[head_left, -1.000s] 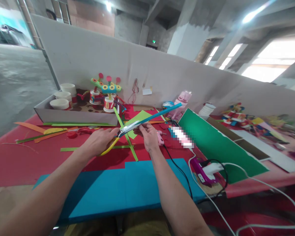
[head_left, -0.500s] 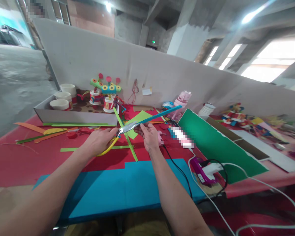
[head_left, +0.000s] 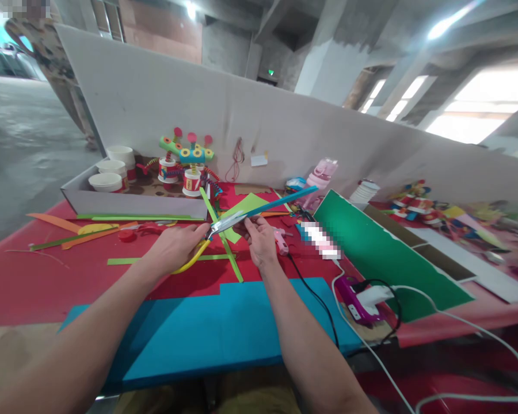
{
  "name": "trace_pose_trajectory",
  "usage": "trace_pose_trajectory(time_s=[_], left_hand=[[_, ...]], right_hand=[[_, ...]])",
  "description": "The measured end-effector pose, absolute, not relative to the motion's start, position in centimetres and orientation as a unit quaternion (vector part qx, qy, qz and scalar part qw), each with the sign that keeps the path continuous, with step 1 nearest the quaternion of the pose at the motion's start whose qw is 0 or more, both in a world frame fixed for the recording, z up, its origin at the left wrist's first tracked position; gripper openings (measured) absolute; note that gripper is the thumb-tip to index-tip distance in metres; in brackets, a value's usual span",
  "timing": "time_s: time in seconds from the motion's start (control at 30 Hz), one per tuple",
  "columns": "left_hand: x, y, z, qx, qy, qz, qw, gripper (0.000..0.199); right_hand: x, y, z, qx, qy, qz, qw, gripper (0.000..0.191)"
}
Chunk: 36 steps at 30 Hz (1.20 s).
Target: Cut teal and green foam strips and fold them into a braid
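Note:
My left hand is wrapped round the yellow handles of the scissors, whose blades point to the right. A blue paper strip lies along the blades and slants up to the right. My right hand pinches the strip's lower end beside the blades. Under the hands a green paper sheet and crossed green strips lie on the red table cover. Close to my right hand rests a pink glue gun.
A box with white cups and paper figures stands back left. On the right are a green board, a purple power strip and cables. Blue sheets cover the front edge. A person stands beyond the partition.
A person has come further into view at the upper left. The blue strip's far end has dipped slightly, and my hands have barely moved.

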State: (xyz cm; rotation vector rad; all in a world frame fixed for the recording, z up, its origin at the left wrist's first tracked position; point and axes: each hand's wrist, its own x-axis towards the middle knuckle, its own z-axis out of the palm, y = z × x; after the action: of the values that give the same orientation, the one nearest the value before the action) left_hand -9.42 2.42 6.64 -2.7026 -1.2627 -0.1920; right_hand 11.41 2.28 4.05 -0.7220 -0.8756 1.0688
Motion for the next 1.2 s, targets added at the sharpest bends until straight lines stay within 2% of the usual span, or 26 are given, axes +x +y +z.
trace_pose_trajectory(time_s=[0.67,1.2], left_hand=[[-9.57,2.50,6.38,-0.908,-0.406,-0.070,0.069,0.034],[-9.61,2.45,6.46,-0.911,-0.401,-0.075,0.062,0.033]], right_hand=[[11.69,2.25,4.13,-0.311,-0.399,0.491,0.709,0.033],[11.87,2.25,4.04,-0.320,-0.410,0.483,0.704,0.027]])
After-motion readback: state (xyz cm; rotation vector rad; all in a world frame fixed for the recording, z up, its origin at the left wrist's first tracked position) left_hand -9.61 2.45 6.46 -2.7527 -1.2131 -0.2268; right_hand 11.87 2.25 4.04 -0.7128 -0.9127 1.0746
